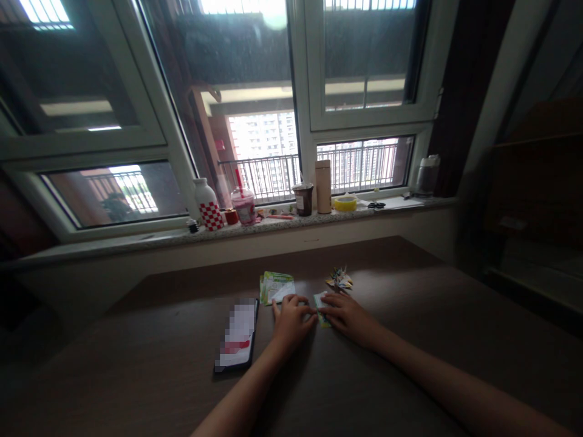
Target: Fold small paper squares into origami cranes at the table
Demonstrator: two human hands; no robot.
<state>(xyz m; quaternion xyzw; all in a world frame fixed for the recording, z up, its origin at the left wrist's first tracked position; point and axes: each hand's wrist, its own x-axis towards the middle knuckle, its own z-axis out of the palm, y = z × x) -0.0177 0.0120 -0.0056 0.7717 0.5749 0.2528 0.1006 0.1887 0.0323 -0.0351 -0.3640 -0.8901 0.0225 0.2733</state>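
Observation:
A small folded slip of printed paper (324, 320) lies on the dark table between my hands, pale at its far end and green-yellow at the near end. My left hand (291, 320) has thumb and forefinger drawn together at the slip's left edge, the other fingers bent over the table. From the right, my right hand (350, 317) holds the slip with its fingertips, covering part of it. Just beyond my left hand sits a stack of green-and-white printed sheets (279, 285). A spiky cluster of folded paper pieces (339, 278) rests past my right hand.
Left of my left forearm lies a phone (239, 334). The windowsill (273, 226) behind the table (173, 340) carries a checkered bottle (209, 207), a pink drink cup (244, 205), a dark cup (303, 199), a tan flask (323, 187), yellow tape (345, 204) and scissors (376, 206).

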